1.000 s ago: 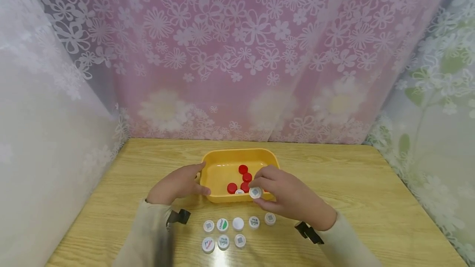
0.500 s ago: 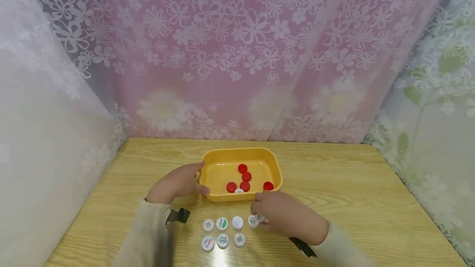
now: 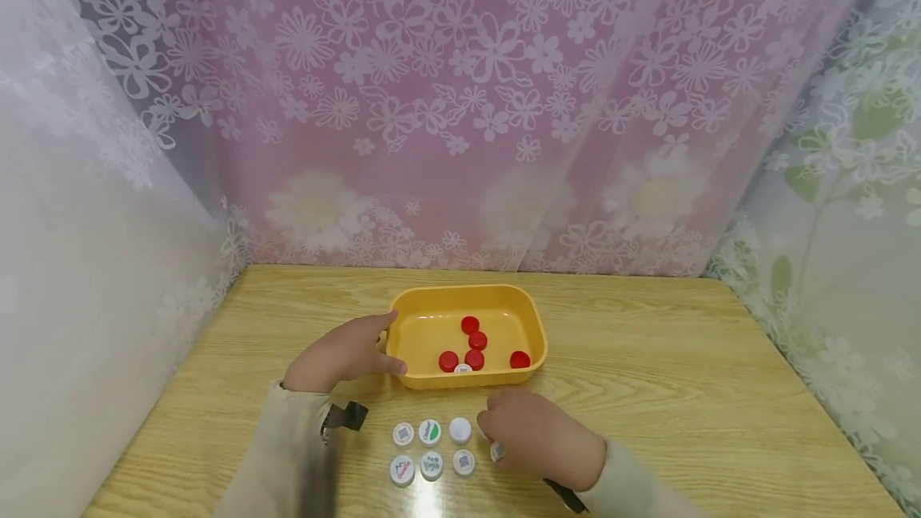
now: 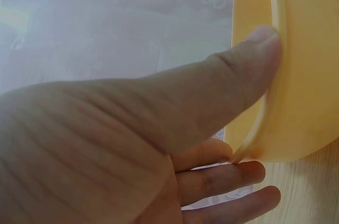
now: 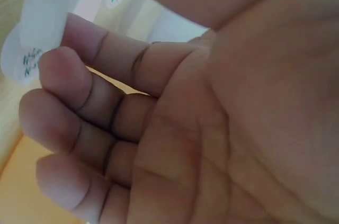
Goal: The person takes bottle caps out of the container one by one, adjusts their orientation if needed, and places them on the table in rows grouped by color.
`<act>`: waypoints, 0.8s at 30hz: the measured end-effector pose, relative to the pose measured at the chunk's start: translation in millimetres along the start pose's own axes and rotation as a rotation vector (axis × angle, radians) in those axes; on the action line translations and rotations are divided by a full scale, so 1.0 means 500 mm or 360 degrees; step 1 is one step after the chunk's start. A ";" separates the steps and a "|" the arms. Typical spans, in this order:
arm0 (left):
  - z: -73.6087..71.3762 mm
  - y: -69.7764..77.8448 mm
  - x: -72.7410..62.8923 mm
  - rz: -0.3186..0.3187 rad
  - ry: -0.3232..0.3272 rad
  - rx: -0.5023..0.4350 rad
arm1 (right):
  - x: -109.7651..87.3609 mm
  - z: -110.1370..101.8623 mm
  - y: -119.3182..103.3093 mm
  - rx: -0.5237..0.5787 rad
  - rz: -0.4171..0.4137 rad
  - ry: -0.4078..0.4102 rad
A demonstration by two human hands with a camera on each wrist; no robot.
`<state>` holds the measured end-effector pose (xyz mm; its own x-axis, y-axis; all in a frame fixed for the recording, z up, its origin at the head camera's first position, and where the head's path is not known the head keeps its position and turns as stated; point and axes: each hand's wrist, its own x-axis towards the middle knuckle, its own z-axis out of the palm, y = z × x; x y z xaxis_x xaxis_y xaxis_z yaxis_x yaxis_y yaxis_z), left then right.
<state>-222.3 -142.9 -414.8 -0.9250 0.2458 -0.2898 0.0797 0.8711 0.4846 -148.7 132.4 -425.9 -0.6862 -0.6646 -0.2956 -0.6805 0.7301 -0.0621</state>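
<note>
In the head view, the right hand (image 3: 540, 434) pinches a white cap (image 3: 496, 452), low over the table (image 3: 647, 390). Three printed caps (image 3: 464, 463) lie in a row left of those fingers; a far row (image 3: 429, 432) lies beyond, its last cap partly covered by them. The step in hand seems to be setting the cap at the near row's end; the next move calls for laying it flat, then parting the fingertips. Beyond the fingers, the yellow tray (image 3: 424, 382) holds five red caps (image 3: 478, 340) and a white one.

In the left wrist view, the left hand (image 4: 137, 123) spreads wide, thumb on the tray's rim, fingers fairly straight.

In the right wrist view, the pinched cap looks pale, smooth and blurred, its side showing; a green-lettered cap (image 5: 24, 57) appears behind the fingertips.
</note>
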 end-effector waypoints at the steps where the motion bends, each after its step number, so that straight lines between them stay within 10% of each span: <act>1: -0.001 0.001 0.000 -0.0001 -0.0001 0.0000 | 0.001 0.001 -0.001 0.0004 0.0006 -0.0010; 24: 0.002 -0.001 0.003 -0.0007 -0.0014 -0.0015 | 0.010 0.003 -0.010 0.0191 -0.0067 0.0020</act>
<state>-223.2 -142.6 -416.4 -0.9219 0.2458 -0.2994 0.0720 0.8681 0.4911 -148.1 125.8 -428.4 -0.6615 -0.6964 -0.2784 -0.6735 0.7149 -0.1879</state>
